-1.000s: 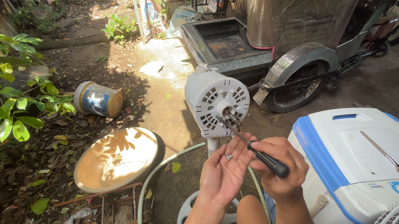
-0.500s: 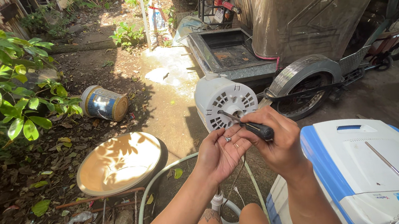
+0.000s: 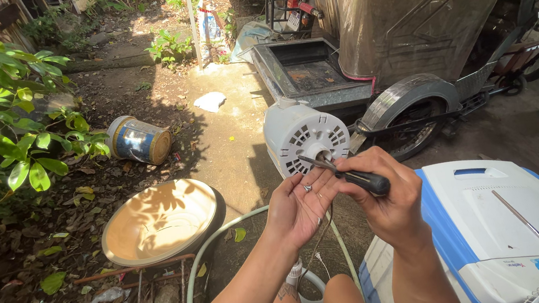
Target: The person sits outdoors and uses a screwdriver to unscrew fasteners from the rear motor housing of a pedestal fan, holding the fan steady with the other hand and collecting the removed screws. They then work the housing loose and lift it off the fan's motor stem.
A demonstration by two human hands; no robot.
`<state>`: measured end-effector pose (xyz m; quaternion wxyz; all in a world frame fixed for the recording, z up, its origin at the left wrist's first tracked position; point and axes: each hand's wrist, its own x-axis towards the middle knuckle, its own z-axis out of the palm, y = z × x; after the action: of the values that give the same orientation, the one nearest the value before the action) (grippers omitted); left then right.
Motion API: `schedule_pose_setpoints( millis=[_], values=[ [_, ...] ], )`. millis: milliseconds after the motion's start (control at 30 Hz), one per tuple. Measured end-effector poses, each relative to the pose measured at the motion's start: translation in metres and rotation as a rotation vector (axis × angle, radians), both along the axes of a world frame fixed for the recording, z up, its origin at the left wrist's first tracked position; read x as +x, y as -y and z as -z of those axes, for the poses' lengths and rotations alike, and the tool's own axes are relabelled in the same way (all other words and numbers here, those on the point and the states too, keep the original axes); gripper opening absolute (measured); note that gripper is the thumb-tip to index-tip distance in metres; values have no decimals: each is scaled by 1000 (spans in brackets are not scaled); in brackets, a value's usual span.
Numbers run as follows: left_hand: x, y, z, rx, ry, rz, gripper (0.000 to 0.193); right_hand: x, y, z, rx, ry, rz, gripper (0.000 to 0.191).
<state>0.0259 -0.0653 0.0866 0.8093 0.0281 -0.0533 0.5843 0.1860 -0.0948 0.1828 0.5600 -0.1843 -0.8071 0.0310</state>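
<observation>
A white fan motor housing [image 3: 300, 139], round with a ring of vent slots and a short shaft at its centre, stands at the middle of the view, just past both hands. It looks like hard plastic over a heavy metal core: stiff, fairly weighty, smooth on its sides, so best gripped around the rim, not by the thin shaft.

The right hand [image 3: 386, 198] is closed around the black handle of a screwdriver [image 3: 353, 174], whose metal tip points toward 10 o'clock and meets the housing's centre. The left hand [image 3: 296, 207] lies open, palm up, just below the housing at 6 o'clock, fingers [image 3: 323, 191] spread loosely. 1 small screw [image 3: 307, 188] rests on the palm; it is tiny, hard and easy to drop. Thin wires hang below the hands.

A pale green hose [image 3: 216, 245] curves across the ground at 7 o'clock. A shallow tan basin [image 3: 159, 221] sits at 9 o'clock, with a tipped blue and white can [image 3: 140, 140] beyond it at 10 o'clock. A white and blue cooler box [image 3: 514, 225] sits at 4 o'clock, a slim metal rod [image 3: 524, 217] lying on its lid. A metal sidecar with a wheel [image 3: 407, 115] stands at 1 o'clock.
</observation>
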Motion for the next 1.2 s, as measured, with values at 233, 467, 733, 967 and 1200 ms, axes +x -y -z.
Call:
schedule_pose_setpoints(
  millis=[233,467,733,967,1200],
  values=[
    [55,83,138,-319,286,278,36,22,28,84,-208,-703,-172,55],
    [43,135,239,-528,139,309,34,46,42,132,-380,-816,-169,54],
    [-2,135,246,-423,-87,167,35,69,76,161,-467,-859,-165,53],
    [19,170,285,-516,-291,324,35,65,115,160,-845,-421,-67,32],
    [14,215,326,-365,19,410,53,50,110,231,-889,627,189,10]
  ],
)
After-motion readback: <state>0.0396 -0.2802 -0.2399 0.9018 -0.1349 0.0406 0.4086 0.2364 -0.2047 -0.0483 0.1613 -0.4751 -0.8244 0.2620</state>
